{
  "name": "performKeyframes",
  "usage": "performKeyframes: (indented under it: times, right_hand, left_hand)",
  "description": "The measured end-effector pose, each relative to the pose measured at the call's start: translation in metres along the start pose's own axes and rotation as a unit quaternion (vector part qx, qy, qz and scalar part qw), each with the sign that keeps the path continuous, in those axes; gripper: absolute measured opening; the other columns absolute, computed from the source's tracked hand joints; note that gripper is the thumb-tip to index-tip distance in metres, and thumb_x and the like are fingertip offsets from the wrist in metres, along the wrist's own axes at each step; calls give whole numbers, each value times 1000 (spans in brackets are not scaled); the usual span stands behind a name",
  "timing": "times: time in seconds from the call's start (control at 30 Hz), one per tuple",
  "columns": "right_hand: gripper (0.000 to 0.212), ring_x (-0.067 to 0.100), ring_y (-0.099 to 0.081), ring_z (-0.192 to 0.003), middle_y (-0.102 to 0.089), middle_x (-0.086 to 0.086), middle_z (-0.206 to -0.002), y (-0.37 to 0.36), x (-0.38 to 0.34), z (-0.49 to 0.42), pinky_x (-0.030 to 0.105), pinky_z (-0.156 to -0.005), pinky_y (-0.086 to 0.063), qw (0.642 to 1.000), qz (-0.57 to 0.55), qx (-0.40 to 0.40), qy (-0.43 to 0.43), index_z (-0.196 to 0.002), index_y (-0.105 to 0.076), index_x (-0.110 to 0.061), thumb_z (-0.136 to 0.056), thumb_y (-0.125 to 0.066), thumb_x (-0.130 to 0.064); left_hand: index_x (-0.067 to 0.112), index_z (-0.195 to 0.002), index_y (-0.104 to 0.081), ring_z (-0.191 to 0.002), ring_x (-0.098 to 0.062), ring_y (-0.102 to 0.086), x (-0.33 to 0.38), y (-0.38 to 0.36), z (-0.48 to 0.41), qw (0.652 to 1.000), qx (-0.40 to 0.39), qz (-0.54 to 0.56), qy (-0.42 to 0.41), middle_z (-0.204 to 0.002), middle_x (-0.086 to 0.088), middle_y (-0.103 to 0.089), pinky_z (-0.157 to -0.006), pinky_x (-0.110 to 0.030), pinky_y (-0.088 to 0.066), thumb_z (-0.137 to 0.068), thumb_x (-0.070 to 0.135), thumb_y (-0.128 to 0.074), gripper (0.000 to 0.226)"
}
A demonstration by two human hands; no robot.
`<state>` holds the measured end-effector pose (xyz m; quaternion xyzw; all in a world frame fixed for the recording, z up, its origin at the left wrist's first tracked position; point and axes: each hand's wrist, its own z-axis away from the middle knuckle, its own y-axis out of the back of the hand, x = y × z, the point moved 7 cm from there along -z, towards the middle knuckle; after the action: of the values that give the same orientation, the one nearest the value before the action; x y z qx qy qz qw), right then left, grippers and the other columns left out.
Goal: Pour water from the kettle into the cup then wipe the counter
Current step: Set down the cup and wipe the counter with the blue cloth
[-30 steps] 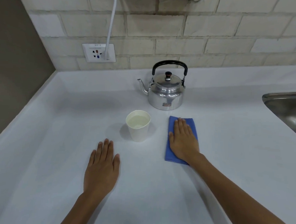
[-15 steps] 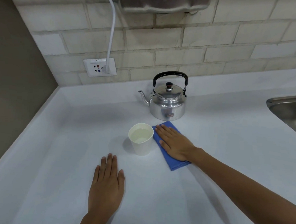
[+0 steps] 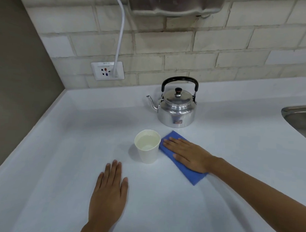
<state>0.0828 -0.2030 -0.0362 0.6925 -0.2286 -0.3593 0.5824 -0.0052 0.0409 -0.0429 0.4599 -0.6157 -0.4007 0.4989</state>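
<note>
A shiny metal kettle (image 3: 176,109) with a black handle stands upright near the back of the white counter (image 3: 57,164), spout pointing left. In front of it a white paper cup (image 3: 148,146) holds water. My right hand (image 3: 187,154) lies flat, fingers together, pressing a folded blue cloth (image 3: 192,176) onto the counter; the cloth's left corner touches the cup. My left hand (image 3: 109,193) rests flat on the counter in front of the cup, fingers slightly apart, holding nothing.
A steel sink (image 3: 302,118) is set into the counter at the right edge. A wall socket (image 3: 107,71) with a white cable plugged in sits on the tiled back wall. A metal appliance (image 3: 175,3) hangs above the kettle.
My right hand has swept the blue cloth leftwards and turned it diagonal, up against the cup. The view has tilted up a little. My left hand has stayed in place.
</note>
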Motion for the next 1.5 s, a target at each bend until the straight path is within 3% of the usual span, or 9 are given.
performKeyframes:
  times: [0.07,0.17,0.3,0.5,0.7,0.8,1.0,1.27,1.5]
  right_hand:
    - [50,-3,4,-141,1,-19,-152,13,27,29,12,-112,11,999,-7,5,-45,-140,5,-36,-99,-23,-35]
    - [50,4,0,-143,-5,-9,-157,26,70,40,22,-116,4,985,5,4,-175,-144,0,-29,-99,-22,-34]
    - [52,14,1,-145,-2,1,-158,20,61,28,30,-119,2,962,37,20,-269,-146,0,-17,-100,-20,-31]
    - [53,1,7,-141,2,-14,-154,-4,3,42,24,-116,5,993,4,27,-117,-145,2,-28,-98,-17,-41]
    - [53,12,2,-145,-2,-1,-158,13,43,24,30,-119,1,965,20,18,-259,-146,-1,-18,-99,-18,-35]
    - [53,13,3,-145,0,0,-158,5,10,34,29,-118,4,969,18,22,-244,-146,1,-17,-99,-19,-34]
    - [56,2,15,-141,10,-15,-152,-19,-88,90,19,-113,18,994,14,23,-104,-145,5,-26,-95,-9,-47]
    - [56,3,18,-138,14,-11,-151,-13,-80,92,25,-116,11,968,14,44,-246,-141,13,-23,-97,-14,-43]
    - [58,1,25,-137,18,-14,-151,-37,-149,74,22,-112,23,985,-17,49,-162,-143,14,-25,-93,-3,-49]
  left_hand:
    - [12,-141,-8,-141,-15,-6,1,-2,0,1000,-2,-5,1,-153,-2,-14,-113,-31,-4,-80,53,12,76]
    - [11,-142,-11,-142,-18,-9,3,-2,1,1000,-3,-9,-1,-153,-4,-15,-114,-32,-5,-80,52,14,78]
    - [10,-142,-14,-142,-21,-11,1,-3,0,1000,-7,-24,-5,-153,-6,-16,-114,-32,-7,-80,51,14,79]
    - [11,-143,-6,-143,-19,-5,2,-4,0,999,-25,-35,-2,-155,-4,-9,-114,-32,-3,-75,46,12,78]
    - [12,-143,1,-143,-18,1,2,-4,-1,999,-41,-23,7,-156,-4,-1,-116,-32,0,-91,41,-2,59]
    - [11,-143,0,-143,-18,1,2,-4,0,999,-39,-13,6,-156,-4,-2,-117,-33,-1,-96,34,-16,54]
    - [11,-142,0,-143,-19,0,1,-5,1,999,-31,-10,-6,-155,-4,-1,-116,-32,-1,-95,36,-11,55]
    - [11,-143,-1,-143,-18,0,2,-3,1,1000,-24,-11,3,-156,-4,-3,-115,-31,1,-96,33,-16,54]
    - [14,-142,5,-143,-16,3,-2,-6,1,1000,-31,-7,2,-156,-3,0,-112,-27,6,-96,35,-14,54]
